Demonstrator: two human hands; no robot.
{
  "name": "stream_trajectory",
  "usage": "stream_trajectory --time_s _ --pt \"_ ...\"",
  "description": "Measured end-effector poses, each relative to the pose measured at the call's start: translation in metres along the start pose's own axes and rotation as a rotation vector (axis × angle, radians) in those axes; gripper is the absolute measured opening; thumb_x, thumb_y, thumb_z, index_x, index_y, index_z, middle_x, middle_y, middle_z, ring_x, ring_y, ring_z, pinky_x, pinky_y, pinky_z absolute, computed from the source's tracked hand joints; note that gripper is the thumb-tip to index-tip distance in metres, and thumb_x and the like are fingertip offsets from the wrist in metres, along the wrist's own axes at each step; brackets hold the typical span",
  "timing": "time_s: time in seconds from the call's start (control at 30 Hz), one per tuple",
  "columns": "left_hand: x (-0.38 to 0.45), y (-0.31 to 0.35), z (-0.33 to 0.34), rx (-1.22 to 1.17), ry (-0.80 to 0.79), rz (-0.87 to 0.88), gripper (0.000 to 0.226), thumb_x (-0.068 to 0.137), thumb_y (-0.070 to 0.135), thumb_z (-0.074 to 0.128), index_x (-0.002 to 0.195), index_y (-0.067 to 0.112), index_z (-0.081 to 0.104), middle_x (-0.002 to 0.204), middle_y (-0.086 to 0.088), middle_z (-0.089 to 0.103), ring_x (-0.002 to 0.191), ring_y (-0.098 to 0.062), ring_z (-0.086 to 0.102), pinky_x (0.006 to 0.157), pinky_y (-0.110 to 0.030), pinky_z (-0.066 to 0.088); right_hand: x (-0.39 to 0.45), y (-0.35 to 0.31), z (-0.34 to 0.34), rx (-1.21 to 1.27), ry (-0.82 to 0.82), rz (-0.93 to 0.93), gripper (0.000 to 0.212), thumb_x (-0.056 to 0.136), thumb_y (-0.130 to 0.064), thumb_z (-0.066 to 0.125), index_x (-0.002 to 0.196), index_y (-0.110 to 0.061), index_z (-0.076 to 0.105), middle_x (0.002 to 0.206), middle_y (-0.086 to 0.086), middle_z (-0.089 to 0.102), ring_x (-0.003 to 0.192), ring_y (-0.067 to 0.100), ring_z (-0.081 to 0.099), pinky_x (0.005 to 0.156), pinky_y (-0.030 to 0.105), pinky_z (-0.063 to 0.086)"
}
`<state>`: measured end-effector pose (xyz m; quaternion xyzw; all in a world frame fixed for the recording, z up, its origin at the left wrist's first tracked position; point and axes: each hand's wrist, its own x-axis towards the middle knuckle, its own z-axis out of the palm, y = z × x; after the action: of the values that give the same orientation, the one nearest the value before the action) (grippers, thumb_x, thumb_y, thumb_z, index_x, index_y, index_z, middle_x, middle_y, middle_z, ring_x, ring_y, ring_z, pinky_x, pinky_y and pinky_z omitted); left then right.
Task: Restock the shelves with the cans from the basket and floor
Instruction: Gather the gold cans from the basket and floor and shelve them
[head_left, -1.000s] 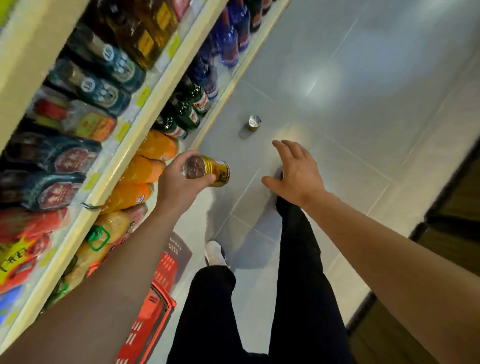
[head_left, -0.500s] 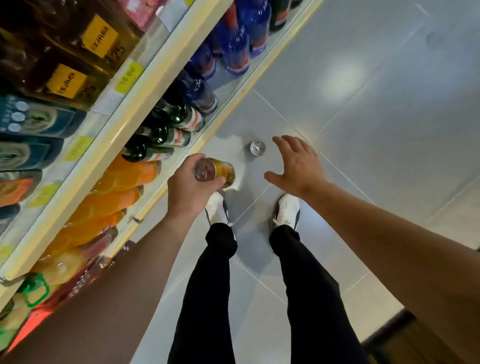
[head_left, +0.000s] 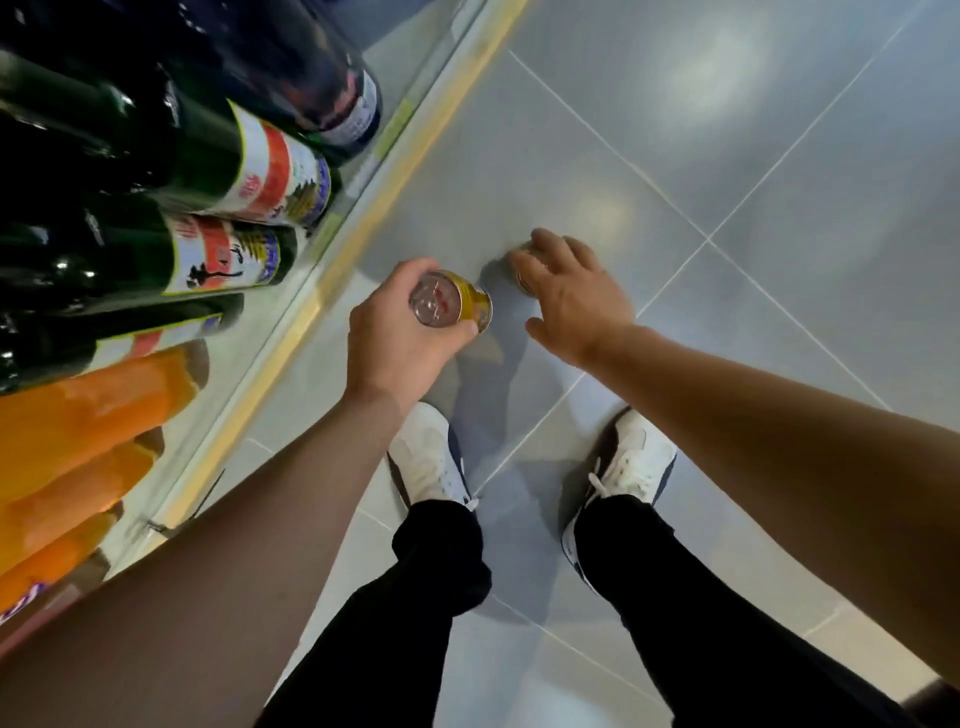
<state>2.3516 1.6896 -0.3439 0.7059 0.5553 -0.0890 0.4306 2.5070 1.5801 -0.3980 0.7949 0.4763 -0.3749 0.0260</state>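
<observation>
Floor (head_left: 779, 156): large pale grey glossy tiles with thin light grout lines crossing on the diagonal; soft blurred patches of overhead light reflected at upper right and near centre. Shelf unit along the left: lowest shelf (head_left: 291, 317) pale, with a yellow front edge strip (head_left: 415, 156) running diagonally from top centre down to lower left, small price tags fixed along it. Stock on that shelf: dark green glass bottles (head_left: 156, 156) with red, white and blue labels, a darker bottle (head_left: 291, 62) beyond them, and orange drink bottles (head_left: 78, 431) nearer the viewer. Dark strip at the lower right corner, too little visible to identify.
</observation>
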Motion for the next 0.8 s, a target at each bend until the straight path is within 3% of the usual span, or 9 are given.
stream_trajectory --time_s 0.13,0.27,0.33,0.53,0.67,0.8 --pt "0.011 -0.008 0.013 0.048 -0.01 0.039 0.065 0.063 0.031 0.086 0.122 0.028 0.059 0.113 0.008 0.066 0.104 -0.013 0.061 0.089 -0.022 0.048 0.016 0.007 0.013 0.051 0.068 0.013 0.06 0.091 -0.008 0.052 0.144 -0.03 0.034 0.153 0.004 0.025 0.137 0.035 0.025 0.094 0.047 0.046" --pt "-0.009 0.009 -0.003 0.047 0.006 0.046 0.066 0.065 0.034 0.086 0.125 0.026 0.059 0.117 0.007 0.066 0.108 -0.014 0.061 0.091 -0.022 0.047 -0.009 0.001 -0.012 0.141 0.041 0.059 0.058 0.087 -0.009 0.055 0.14 -0.027 0.041 0.145 0.008 0.035 0.123 0.04 0.043 0.092 0.045 0.048" --pt "-0.033 0.028 -0.024 0.03 0.01 0.04 0.066 0.065 0.034 0.085 0.124 0.026 0.059 0.116 0.007 0.066 0.107 -0.014 0.061 0.09 -0.02 0.045 -0.042 -0.007 -0.04 0.197 0.052 0.075 0.061 0.084 -0.009 0.061 0.139 -0.026 0.043 0.142 0.008 0.039 0.116 0.04 0.051 0.092 0.041 0.049" --pt "-0.15 0.107 -0.12 0.025 0.007 0.07 0.066 0.066 0.032 0.084 0.126 0.028 0.057 0.117 0.004 0.066 0.109 -0.019 0.061 0.094 -0.033 0.05 -0.192 -0.05 -0.173 0.233 0.102 0.093 0.062 0.081 -0.011 0.067 0.139 -0.022 0.047 0.142 0.009 0.042 0.112 0.039 0.056 0.089 0.035 0.046" --pt "-0.244 0.157 -0.182 0.04 0.004 0.127 0.069 0.066 0.033 0.084 0.129 0.025 0.057 0.12 0.0 0.066 0.11 -0.021 0.061 0.093 -0.033 0.05 -0.288 -0.084 -0.253 0.236 0.132 0.051 0.063 0.08 -0.012 0.069 0.138 -0.022 0.048 0.141 0.01 0.044 0.114 0.039 0.055 0.091 0.037 0.046" --pt "-0.336 0.186 -0.222 -0.004 0.087 0.155 0.07 0.066 0.028 0.086 0.129 0.021 0.057 0.121 -0.004 0.066 0.11 -0.023 0.061 0.091 -0.034 0.051 -0.364 -0.111 -0.308 0.185 0.179 -0.032 0.062 0.081 -0.012 0.069 0.138 -0.023 0.049 0.141 0.008 0.044 0.114 0.037 0.055 0.085 0.03 0.043"
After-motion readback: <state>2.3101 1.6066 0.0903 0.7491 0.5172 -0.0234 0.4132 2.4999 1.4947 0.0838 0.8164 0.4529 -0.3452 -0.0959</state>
